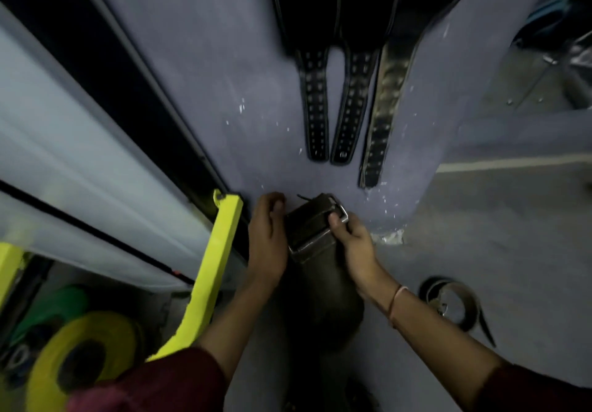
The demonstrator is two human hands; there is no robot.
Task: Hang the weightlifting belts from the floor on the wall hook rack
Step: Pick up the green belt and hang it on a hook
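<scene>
Grey-blue wall (198,97) ahead carries three hung belts (349,107) higher up; the brown belt (315,235), long axis running down toward the body, sits buckle-end up between both hands, right hand (352,248) fingers (334,219) pinching the buckle (342,211), left hand (267,238) curled at its left edge, grip unclear.

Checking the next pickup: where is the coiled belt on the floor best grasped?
Probably from above: hook fingers inside the open ring of the coiled belt and pinch its wall. It stands on edge on the floor, nearest the right hand.
</scene>
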